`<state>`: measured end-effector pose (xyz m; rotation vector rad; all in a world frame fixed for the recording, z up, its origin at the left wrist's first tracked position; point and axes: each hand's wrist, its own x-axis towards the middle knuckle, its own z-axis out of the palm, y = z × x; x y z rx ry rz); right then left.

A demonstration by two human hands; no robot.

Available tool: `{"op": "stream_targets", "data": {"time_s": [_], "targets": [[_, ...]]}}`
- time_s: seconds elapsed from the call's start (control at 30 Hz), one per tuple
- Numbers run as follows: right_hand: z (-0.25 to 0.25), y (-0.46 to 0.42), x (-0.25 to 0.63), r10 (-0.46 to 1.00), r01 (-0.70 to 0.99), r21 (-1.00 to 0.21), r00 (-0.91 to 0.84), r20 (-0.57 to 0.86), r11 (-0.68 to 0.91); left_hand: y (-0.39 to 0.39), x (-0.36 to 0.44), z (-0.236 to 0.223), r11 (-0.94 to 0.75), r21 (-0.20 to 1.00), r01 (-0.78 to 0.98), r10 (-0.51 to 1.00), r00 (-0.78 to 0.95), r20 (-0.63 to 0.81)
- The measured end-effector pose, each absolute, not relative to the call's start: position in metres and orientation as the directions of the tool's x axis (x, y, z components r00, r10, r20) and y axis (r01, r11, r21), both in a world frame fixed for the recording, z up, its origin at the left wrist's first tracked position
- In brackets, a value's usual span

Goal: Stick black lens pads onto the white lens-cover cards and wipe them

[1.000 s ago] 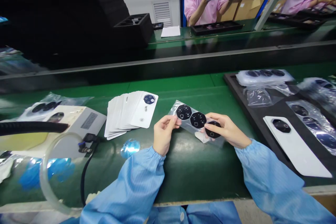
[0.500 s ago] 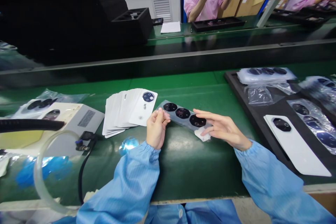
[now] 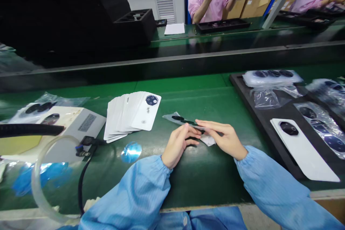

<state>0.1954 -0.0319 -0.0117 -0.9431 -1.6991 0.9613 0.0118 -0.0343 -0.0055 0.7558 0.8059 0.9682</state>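
A clear film strip with round black camera lens covers point(image 3: 178, 118) is held tilted, nearly edge-on, above the green bench. My left hand point(image 3: 179, 145) has come under its near side, fingers bent against it. At its right end my right hand point(image 3: 225, 139) grips the strip between thumb and fingers. A crumpled white piece of paper or cloth point(image 3: 208, 140) shows just beneath the right fingers. To the left lies a fanned stack of white phone back panels point(image 3: 145, 116), the top one with a dark round camera print. A round blue film point(image 3: 131, 151) rests below the stack.
At right, a black foam tray point(image 3: 258, 115) carries bagged lens strips point(image 3: 320, 125) and white panels point(image 3: 304, 151). A white box point(image 3: 78, 124), a clear hose point(image 3: 37, 179) and blue film scraps point(image 3: 43, 176) crowd the left. Co-workers in pink point(image 3: 201, 3) are across the bench.
My left hand has slid right from the strip's left end towards its middle. The strip has tipped from face-up to nearly edge-on. My right hand has moved slightly left and closed on it.
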Motion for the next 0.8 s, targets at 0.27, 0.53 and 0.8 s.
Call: {"op": "stream_targets", "data": {"time_s": [0.27,0.53,0.8], "targets": [[-0.013,-0.036,0.189,0.825,0.415,-0.714,-0.326,0.461,0.564,-0.035,0.011,-0.002,0.349,0.841,-0.414,0.924,0.3,-0.236],[-0.018,-0.037,0.189,0.782,0.297,-0.733,-0.367,0.504,0.612,-0.036,0.01,-0.006,0.299,0.9,-0.317,0.926,0.325,-0.192],[-0.018,-0.044,0.183,0.83,0.234,-0.82,-0.361,0.425,0.522,-0.034,0.01,-0.01,0.216,0.949,-0.229,0.951,0.27,-0.151]]}}
